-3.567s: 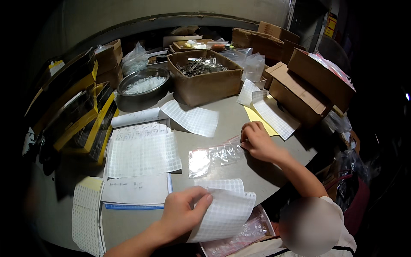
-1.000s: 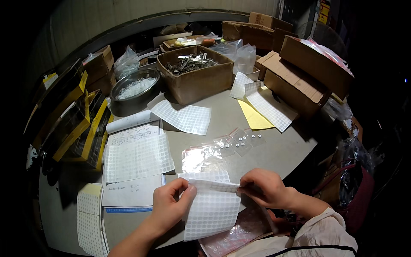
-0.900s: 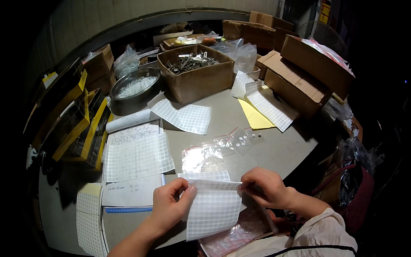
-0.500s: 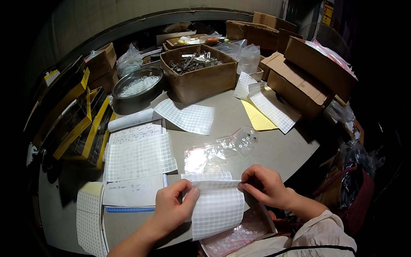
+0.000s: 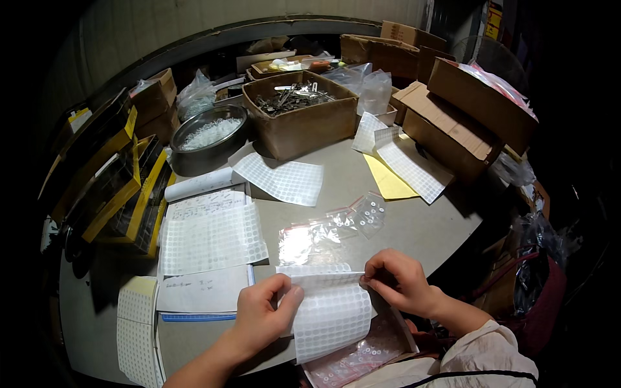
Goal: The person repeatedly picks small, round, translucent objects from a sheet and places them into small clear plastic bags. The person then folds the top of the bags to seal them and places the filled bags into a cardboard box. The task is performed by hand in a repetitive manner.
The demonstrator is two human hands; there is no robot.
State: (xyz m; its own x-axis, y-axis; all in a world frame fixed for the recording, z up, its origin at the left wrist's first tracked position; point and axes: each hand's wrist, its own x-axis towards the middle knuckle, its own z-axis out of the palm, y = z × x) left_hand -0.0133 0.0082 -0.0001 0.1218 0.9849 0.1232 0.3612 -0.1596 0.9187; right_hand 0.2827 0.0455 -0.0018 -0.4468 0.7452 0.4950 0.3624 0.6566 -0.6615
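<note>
A white sheet of round stickers [image 5: 333, 323] is bent over between my two hands, its lower part hanging toward me. My left hand [image 5: 266, 310] pinches its left edge between thumb and fingers. At the upper right corner of the sheet, my right hand [image 5: 398, 281] closes thumb and forefinger on the edge. Just beyond the sheet lies a row of small clear zip bags [image 5: 333, 225], some with small white rings inside. Below the sheet, a box of bags with white rings [image 5: 362, 355] is partly hidden by it.
On the left lie an open notebook [image 5: 187, 294] under another sticker sheet [image 5: 213, 239]. Farther back stand a metal bowl of clear pieces [image 5: 210, 132] and a cardboard box of metal parts [image 5: 304, 126]. Cardboard boxes [image 5: 453, 129] are stacked at right; yellow-edged black boxes [image 5: 129, 187] stand left.
Both hands keep their hold on the sticker sheet. Its hanging lower part has shifted very slightly to the right; the view has moved a little.
</note>
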